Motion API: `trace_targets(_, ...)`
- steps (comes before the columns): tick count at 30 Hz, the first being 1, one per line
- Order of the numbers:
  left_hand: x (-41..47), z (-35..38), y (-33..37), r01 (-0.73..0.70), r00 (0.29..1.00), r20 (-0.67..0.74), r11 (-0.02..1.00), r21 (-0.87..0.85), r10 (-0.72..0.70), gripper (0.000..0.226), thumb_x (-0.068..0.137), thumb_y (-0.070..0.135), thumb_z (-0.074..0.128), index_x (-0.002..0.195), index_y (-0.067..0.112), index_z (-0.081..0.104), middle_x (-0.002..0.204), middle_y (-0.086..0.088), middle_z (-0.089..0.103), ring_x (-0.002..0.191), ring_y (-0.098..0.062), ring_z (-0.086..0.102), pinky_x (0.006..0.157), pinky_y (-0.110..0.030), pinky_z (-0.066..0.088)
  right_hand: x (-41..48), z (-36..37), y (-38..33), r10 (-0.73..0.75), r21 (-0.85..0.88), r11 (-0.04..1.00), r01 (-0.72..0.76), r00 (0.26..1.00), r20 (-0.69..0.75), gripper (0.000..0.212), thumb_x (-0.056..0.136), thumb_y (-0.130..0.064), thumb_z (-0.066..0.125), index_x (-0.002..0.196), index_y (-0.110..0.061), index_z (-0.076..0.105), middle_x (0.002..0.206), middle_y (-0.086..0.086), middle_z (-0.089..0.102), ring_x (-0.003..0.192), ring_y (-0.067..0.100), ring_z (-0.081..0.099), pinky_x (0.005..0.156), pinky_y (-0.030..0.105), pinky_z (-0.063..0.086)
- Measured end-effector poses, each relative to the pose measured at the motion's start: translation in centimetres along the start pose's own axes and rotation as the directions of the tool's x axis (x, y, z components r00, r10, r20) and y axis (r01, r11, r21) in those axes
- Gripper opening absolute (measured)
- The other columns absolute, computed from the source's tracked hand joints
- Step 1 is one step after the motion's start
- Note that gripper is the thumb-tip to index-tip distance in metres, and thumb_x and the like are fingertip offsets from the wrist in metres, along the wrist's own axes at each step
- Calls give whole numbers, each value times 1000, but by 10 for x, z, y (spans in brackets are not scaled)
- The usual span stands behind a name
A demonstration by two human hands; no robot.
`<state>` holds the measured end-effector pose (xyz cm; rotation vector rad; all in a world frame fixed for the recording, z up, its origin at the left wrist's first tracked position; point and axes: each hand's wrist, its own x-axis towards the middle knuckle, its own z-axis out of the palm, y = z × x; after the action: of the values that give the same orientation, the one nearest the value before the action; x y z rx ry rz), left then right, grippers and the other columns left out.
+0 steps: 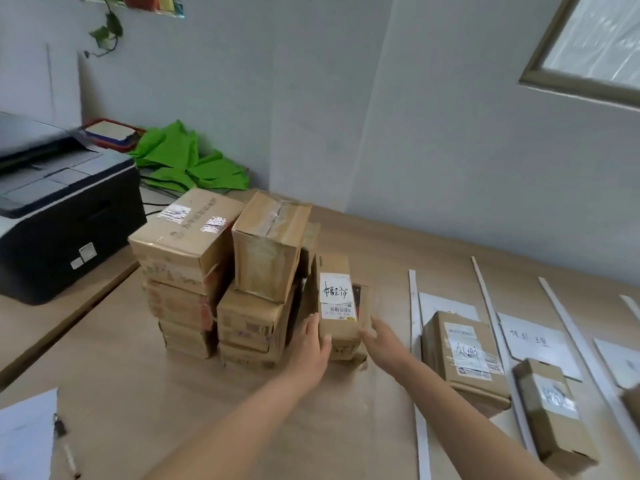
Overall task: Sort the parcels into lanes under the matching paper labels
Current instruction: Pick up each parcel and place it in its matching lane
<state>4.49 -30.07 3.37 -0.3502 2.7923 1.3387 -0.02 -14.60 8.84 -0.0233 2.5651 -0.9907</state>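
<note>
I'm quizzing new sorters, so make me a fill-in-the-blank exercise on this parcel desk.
1. The left hand and right hand hold the labelled parcel at the ____ end of the stack.
2. The printer stands to the ____ of the stack.
3. The crumpled bags behind the stack are ____.
Missing words: right; left; green.
</note>
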Motion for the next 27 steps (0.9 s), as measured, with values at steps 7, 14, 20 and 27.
trace_targets(7,35,5,-12,128,989,117,942,-310,-95,62,101,45,46,154,26,23,152,11,36,141,-13,34,109,-30,29,42,20,1,204,312,925,-218,976,78,49,106,-45,30,136,-14,54,132,7,59,121,24,55,99,37,47)
trace_targets(14,38,2,-23,246,968,169,806,-538,-183,72,89,50,65,149,41,26,133,17,45,119,-7,43,95,-29,34,51,38,12,259,520,806,-283,958,120,31,109,-31,32,122,-26,60,107,3,67,92,19,65,83,43,56)
trace_targets(20,26,-11,-20,220,967,246,731,-646,-74,74,78,51,78,137,57,35,130,26,54,123,-7,52,102,-36,44,28,30,29,180,703,653,-283,959,218,22,105,-29,48,126,-27,53,117,8,72,105,35,69,93,57,55)
trace_targets(27,-1,-32,12,165,957,283,687,-708,62,79,67,50,83,128,69,37,134,10,56,122,-15,56,94,-39,56,0,-17,29,67,778,594,-203,977,203,52,98,-57,42,132,-18,51,127,11,68,118,35,64,96,56,54)
